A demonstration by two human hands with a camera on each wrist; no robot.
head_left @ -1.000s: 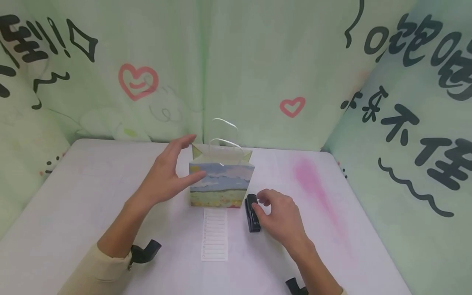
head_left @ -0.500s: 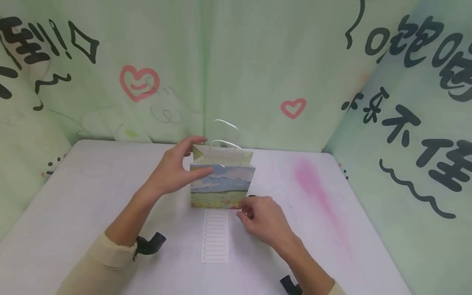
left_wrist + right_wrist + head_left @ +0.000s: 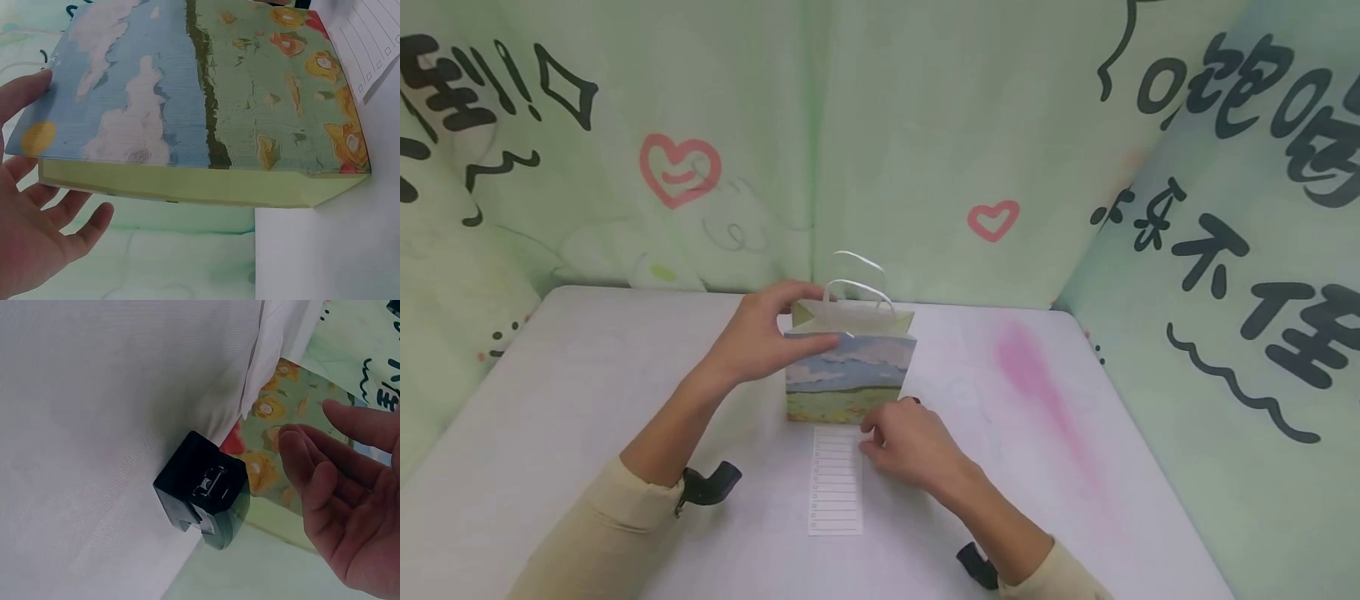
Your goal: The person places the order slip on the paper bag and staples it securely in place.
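A small paper gift bag (image 3: 853, 371) with a painted sky and meadow stands upright, its white handles (image 3: 859, 283) raised. My left hand (image 3: 756, 337) holds its upper left side, thumb on the front face and fingers round toward the back. My right hand (image 3: 917, 446), fingers loosely curled and holding nothing, hovers by the bag's lower right corner. Under it lies the top right edge of a lined checklist slip (image 3: 835, 492), flat on the table in front of the bag. A black stapler (image 3: 203, 481) rests beside the bag, mostly hidden behind my right hand in the head view.
The white table (image 3: 625, 375) has a pink stain (image 3: 1026, 358) at the right. Behind and beside it hangs a pale green curtain (image 3: 887, 125) with hearts and black lettering.
My left hand has moved right from beside the bag and taken hold of it. My right hand has left the stapler and moved left toward the slip.
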